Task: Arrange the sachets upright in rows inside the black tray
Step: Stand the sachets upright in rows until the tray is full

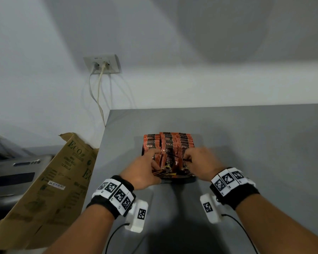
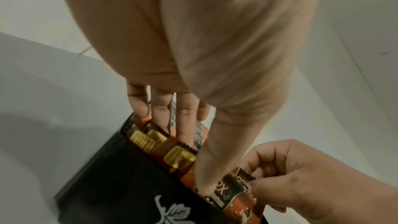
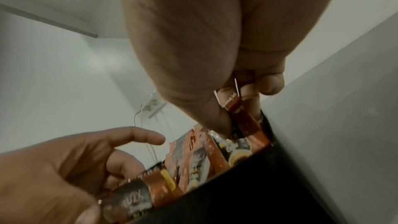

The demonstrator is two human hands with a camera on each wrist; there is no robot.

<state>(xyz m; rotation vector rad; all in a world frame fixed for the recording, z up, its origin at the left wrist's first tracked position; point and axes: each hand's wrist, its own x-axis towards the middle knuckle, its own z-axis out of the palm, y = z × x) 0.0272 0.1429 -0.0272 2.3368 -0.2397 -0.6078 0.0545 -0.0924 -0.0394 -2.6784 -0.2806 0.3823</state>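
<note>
A black tray [image 1: 176, 180] with a white leaf print stands on the grey table [image 1: 255, 143], packed with rows of orange-brown sachets [image 1: 170, 143], most of them upright. My left hand [image 1: 153, 158] is at the tray's front left. Its fingers reach down behind a bunch of front sachets [image 2: 178, 157] and its thumb presses on their front, so it holds them. At the tray's front right, my right hand [image 1: 188, 158] pinches the top edge of one sachet [image 3: 247, 125] next to the tray's right wall [image 3: 280, 168]. A few sachets at the front lean.
The table's left edge [image 1: 101, 153] runs close to the tray. Beyond it an open cardboard box [image 1: 62, 171] leans, beside a grey appliance [image 1: 13, 173]. A wall socket [image 1: 102, 64] with hanging cables sits on the back wall.
</note>
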